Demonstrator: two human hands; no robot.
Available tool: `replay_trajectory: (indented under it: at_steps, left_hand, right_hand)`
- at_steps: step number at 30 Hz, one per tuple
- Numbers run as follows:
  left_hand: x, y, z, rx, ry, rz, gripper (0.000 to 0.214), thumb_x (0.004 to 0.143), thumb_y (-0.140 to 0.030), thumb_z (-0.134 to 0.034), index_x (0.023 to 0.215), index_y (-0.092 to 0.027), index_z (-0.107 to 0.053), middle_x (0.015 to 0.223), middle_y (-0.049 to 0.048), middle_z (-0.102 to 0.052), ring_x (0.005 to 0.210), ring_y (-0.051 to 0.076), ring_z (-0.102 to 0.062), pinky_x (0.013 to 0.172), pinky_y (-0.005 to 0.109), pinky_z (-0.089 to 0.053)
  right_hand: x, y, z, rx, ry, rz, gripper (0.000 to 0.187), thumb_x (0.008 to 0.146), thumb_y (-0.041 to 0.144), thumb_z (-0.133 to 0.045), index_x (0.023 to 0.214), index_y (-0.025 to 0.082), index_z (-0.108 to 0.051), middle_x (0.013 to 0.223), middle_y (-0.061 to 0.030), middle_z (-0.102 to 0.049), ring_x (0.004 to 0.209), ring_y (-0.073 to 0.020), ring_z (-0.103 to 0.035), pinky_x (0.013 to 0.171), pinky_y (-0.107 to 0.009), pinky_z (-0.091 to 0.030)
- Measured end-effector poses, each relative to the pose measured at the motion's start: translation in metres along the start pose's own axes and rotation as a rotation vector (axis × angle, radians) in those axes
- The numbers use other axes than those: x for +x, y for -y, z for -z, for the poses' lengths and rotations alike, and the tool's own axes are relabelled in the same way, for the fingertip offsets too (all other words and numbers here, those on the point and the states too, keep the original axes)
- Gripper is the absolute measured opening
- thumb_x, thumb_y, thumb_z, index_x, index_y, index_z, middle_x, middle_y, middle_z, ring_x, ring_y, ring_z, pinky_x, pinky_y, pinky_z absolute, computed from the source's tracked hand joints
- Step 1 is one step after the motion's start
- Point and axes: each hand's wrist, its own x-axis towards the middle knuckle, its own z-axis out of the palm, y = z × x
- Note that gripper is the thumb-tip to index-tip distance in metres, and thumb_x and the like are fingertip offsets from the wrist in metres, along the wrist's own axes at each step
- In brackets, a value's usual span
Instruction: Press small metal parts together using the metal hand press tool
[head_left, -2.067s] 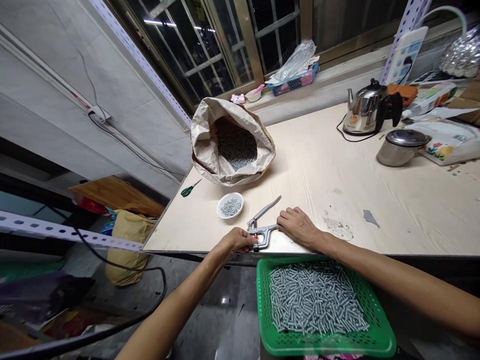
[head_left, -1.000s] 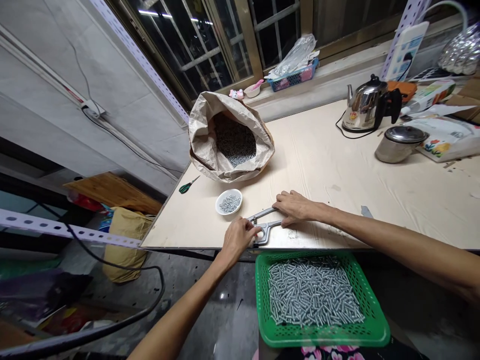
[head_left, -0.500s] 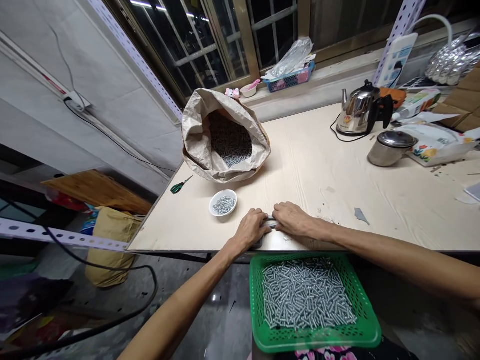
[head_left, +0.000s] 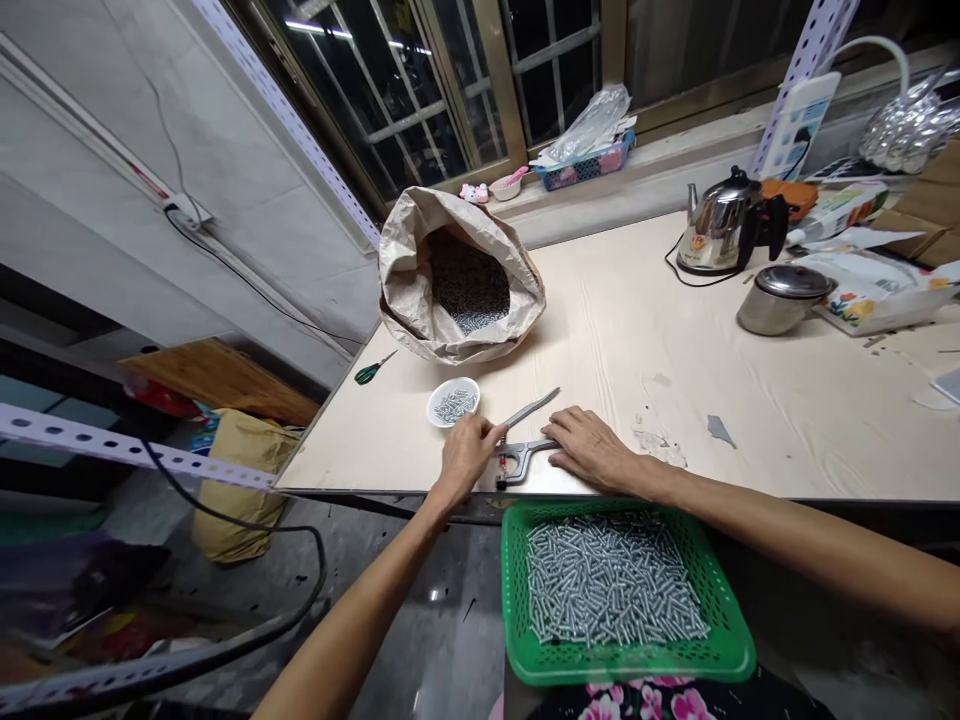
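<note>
A: What does the bench [head_left: 637, 330] carry?
B: It's pale wood-grain, with an open paper sack [head_left: 420, 290] of screws standing at its far left.
A: And around the sack?
B: Just in front of it, a white bowl [head_left: 453, 402] of screws. Off its front left, green scissors [head_left: 373, 370]. Farther in front, at the near edge, a metal lever tool [head_left: 525, 450] with its handles apart. Well to the sack's right stand a kettle [head_left: 724, 222] and a lidded steel pot [head_left: 784, 298]

The clamp tool's lever [head_left: 531, 407] has risen again, with the right hand [head_left: 589, 450] off it.
</note>
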Motion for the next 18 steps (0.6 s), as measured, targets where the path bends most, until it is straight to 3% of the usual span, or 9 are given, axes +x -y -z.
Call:
replay_trajectory:
  at_steps: [3, 6, 13, 18]
  left_hand:
    - [-0.012, 0.004, 0.003, 0.053, 0.152, 0.216, 0.037, 0.075, -0.049, -0.063, 0.058, -0.016, -0.060, 0.060, 0.0039, -0.057, 0.067, 0.018, -0.055, 0.058, 0.026, -0.031]
    - [-0.016, 0.005, -0.003, 0.007, 0.245, 0.285, 0.034, 0.066, -0.046, -0.070, 0.056, -0.017, -0.059, 0.053, 0.0015, -0.054, 0.061, 0.016, -0.053, 0.055, 0.025, -0.028]
    - [0.001, 0.009, -0.007, 0.018, 0.290, 0.211, 0.023, 0.065, -0.033, -0.072, 0.056, -0.014, -0.063, 0.052, 0.0011, -0.055, 0.058, 0.016, -0.054, 0.055, 0.024, -0.030]
    - [-0.016, -0.005, 0.009, 0.167, 0.168, 0.163, 0.015, 0.078, -0.023, -0.059, 0.074, -0.012, -0.070, 0.079, 0.0104, -0.067, 0.080, 0.022, -0.060, 0.063, 0.027, -0.035]
  right_hand:
    - [0.001, 0.002, -0.012, -0.034, -0.023, -0.040, 0.011, 0.090, 0.023, -0.059, 0.100, 0.017, -0.058, 0.100, -0.0074, -0.057, 0.092, -0.0224, -0.046, 0.077, -0.033, -0.035]
    - [0.004, 0.002, -0.020, -0.091, -0.031, -0.059, 0.006, 0.093, 0.019, -0.053, 0.092, 0.016, -0.058, 0.094, -0.0067, -0.057, 0.088, -0.0219, -0.045, 0.074, -0.033, -0.032]
    - [0.006, -0.003, -0.021, -0.116, -0.053, -0.058, 0.009, 0.095, 0.022, -0.052, 0.089, 0.018, -0.057, 0.092, -0.0045, -0.059, 0.087, -0.0209, -0.046, 0.075, -0.033, -0.027]
    - [0.007, -0.012, -0.021, -0.098, -0.056, -0.150, 0.007, 0.094, 0.019, -0.054, 0.088, 0.018, -0.057, 0.091, -0.0032, -0.059, 0.087, -0.0203, -0.046, 0.073, -0.032, -0.027]
